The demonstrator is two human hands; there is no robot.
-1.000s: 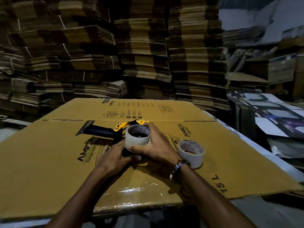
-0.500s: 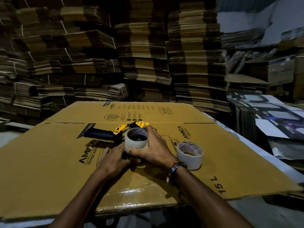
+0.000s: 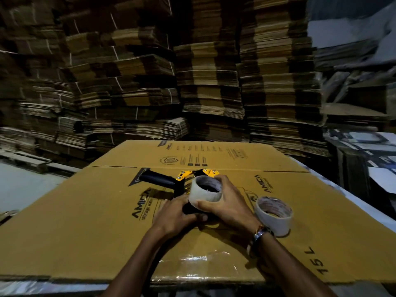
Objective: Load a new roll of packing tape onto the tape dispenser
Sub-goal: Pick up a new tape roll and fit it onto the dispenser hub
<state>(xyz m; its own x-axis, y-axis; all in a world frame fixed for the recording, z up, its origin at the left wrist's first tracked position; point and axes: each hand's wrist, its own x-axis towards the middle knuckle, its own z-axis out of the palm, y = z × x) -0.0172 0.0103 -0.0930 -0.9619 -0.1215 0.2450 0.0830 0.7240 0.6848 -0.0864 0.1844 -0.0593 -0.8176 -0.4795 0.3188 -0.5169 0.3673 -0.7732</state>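
1. Tape roll [image 3: 205,191], a pale ring with a dark hollow core, sits on top of the tape dispenser [image 3: 182,182], between the person's two hands.
2. The right hand [image 3: 228,205] grips the roll, thumb curled against its near wall and fingers wrapped round the far side.
3. The left hand [image 3: 175,214] presses on the dispenser's black body just below the roll, its fingers curled round it.
4. The dispenser lies on its side on the flattened carton [image 3: 90,228], black handle pointing left, yellow parts at the far end.
5. A second tape roll [image 3: 273,215] stands on the carton, just right of the right wrist.
6. Stacks of flattened cardboard [image 3: 205,71] rise behind.
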